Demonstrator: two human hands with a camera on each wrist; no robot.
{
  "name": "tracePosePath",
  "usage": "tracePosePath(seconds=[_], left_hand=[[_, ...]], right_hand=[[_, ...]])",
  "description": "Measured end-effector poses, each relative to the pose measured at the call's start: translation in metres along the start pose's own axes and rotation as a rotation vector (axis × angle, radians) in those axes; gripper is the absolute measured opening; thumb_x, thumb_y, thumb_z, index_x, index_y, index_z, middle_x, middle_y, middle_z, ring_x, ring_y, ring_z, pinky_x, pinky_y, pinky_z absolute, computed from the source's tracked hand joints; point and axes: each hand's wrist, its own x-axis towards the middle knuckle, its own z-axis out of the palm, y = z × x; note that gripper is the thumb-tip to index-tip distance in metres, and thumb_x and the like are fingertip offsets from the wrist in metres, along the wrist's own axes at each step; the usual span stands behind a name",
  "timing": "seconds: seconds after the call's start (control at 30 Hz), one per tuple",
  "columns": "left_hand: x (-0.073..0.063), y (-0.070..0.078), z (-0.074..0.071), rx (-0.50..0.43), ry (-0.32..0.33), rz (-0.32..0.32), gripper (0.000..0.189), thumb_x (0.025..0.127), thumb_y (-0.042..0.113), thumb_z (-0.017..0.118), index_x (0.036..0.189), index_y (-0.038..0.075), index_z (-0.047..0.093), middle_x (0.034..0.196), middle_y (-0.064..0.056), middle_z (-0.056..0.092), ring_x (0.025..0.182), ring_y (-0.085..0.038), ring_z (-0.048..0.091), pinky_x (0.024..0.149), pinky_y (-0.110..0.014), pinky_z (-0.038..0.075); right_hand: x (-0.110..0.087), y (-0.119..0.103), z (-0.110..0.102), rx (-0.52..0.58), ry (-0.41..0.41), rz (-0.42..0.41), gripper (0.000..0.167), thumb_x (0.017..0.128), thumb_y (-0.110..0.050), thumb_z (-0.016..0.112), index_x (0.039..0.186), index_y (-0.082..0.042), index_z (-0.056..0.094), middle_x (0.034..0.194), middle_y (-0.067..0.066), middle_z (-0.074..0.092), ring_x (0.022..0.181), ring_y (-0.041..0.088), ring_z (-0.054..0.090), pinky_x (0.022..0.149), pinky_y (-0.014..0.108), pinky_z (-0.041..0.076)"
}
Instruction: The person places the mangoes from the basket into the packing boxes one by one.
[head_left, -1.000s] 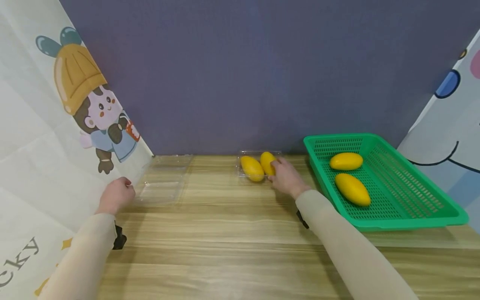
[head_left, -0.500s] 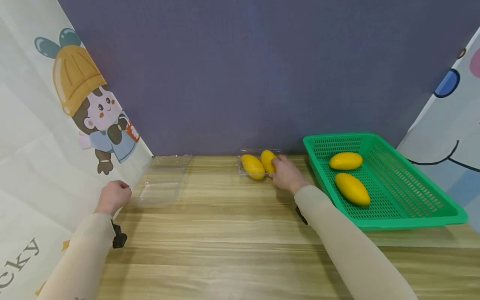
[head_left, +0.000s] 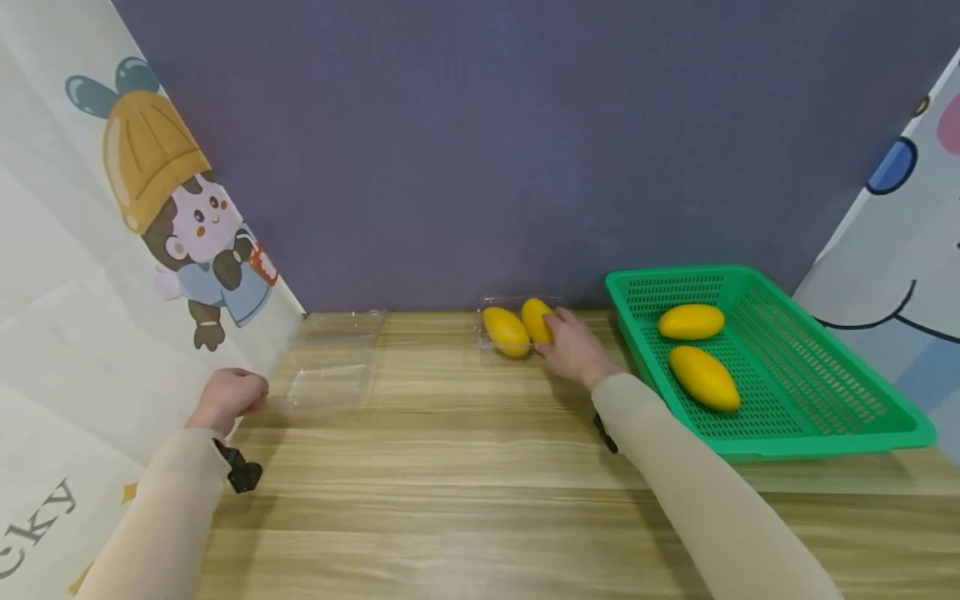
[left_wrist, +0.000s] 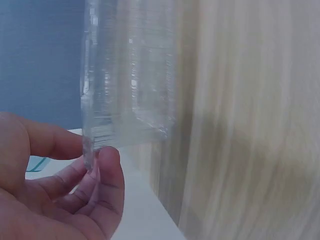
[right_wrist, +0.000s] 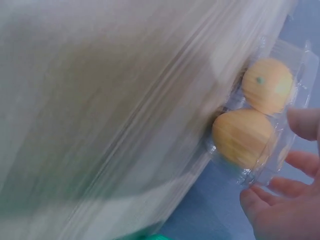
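Note:
At the left, my left hand (head_left: pixel 232 393) pinches the edge of an unfilled clear plastic box (head_left: pixel 333 367), its fingertips on either side of the rim (left_wrist: pixel 88 145) in the left wrist view. Two yellow mangoes (head_left: pixel 506 332) (right_wrist: pixel 245 137) lie side by side in a second clear plastic box (right_wrist: pixel 295 55) near the back wall. My right hand (head_left: pixel 573 346) holds the right end of that box, fingers spread round its side and partly covering the right mango (head_left: pixel 537 319). In the right wrist view, fingertips (right_wrist: pixel 250 197) sit right at the box's corner.
To the right stands a green perforated basket (head_left: pixel 825 450) holding two more mangoes (head_left: pixel 705 379) (head_left: pixel 692 322). A dark blue-grey wall (head_left: pixel 450 167) closes off the back of the wooden table (head_left: pixel 465 467). Printed white sheets (head_left: pixel 60 333) flank both sides.
The box with the mangoes has shifted slightly toward the back wall along with my right hand. My left hand has come a little lower and turned slightly at the unfilled box.

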Motion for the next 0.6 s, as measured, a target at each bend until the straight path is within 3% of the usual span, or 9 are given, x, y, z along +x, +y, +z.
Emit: tracePosePath(seconds=[0.17,0.37,0.47,0.6], left_hand=[[0.001,0.001,0.001,-0.151,-0.031,-0.062,0.012,0.086,0.003,0.052,0.079,-0.004,0.058,0.064,-0.001,0.058,0.063,-0.015,0.056,0.061,-0.029,0.054],[0.002,-0.001,0.003,-0.298,-0.119,-0.12,0.024,0.094,0.006,0.057,0.108,-0.014,0.055,0.078,-0.001,0.061,0.068,-0.01,0.062,0.066,-0.026,0.059],[0.001,-0.001,0.005,-0.321,-0.148,-0.127,0.034,0.097,0.007,0.057,0.121,-0.016,0.051,0.084,-0.002,0.062,0.071,-0.009,0.064,0.069,-0.025,0.059],[0.001,-0.002,0.009,-0.343,-0.164,-0.128,0.039,0.098,0.007,0.057,0.127,-0.017,0.048,0.086,-0.001,0.062,0.073,-0.008,0.064,0.071,-0.025,0.06]], right_hand=[[-0.006,-0.005,-0.001,0.054,0.064,-0.013,0.06,0.103,-0.025,0.058,0.154,-0.001,0.038,0.16,0.029,0.027,0.145,0.047,0.03,0.119,0.061,0.027],[-0.014,-0.024,0.0,0.079,0.155,-0.056,0.047,0.101,-0.021,0.058,0.143,0.001,0.051,0.148,0.024,0.044,0.141,0.04,0.037,0.118,0.055,0.033],[-0.018,-0.034,0.003,0.077,0.2,-0.091,0.042,0.101,-0.019,0.059,0.137,0.002,0.057,0.142,0.02,0.05,0.137,0.037,0.041,0.116,0.052,0.037],[-0.024,-0.044,0.007,0.081,0.235,-0.126,0.038,0.1,-0.019,0.059,0.131,0.002,0.061,0.137,0.019,0.055,0.131,0.035,0.047,0.113,0.05,0.041]])
